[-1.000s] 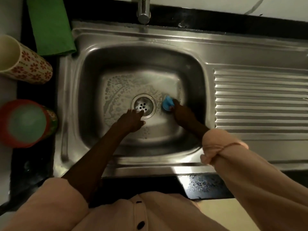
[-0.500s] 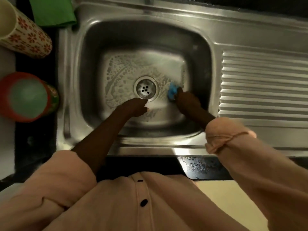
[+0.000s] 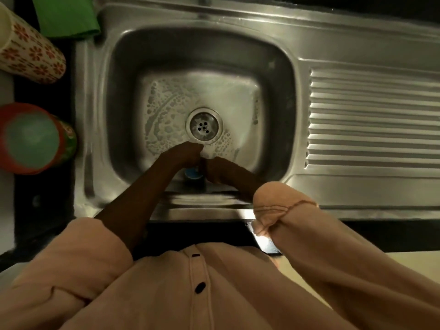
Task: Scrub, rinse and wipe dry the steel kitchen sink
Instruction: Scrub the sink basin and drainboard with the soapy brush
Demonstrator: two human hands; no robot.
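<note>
The steel sink (image 3: 273,51) has a soapy, foam-streaked floor around the round drain (image 3: 204,126). My left hand (image 3: 184,154) rests flat on the basin floor just in front of the drain, fingers together, holding nothing. My right hand (image 3: 220,169) lies close beside it near the front wall of the basin, closed on a small blue scrubber (image 3: 192,173). Only a bit of the scrubber shows between the two hands. The tap is out of view.
A ribbed draining board (image 3: 371,117) lies to the right of the basin. A green cloth (image 3: 67,16) lies on the counter at the back left. A floral cup (image 3: 31,53) and a red-rimmed container (image 3: 32,139) stand on the left counter.
My right hand has drawn the blue scrubber from the right of the drain back toward the front of the basin, beside my left hand. The view has tilted down.
</note>
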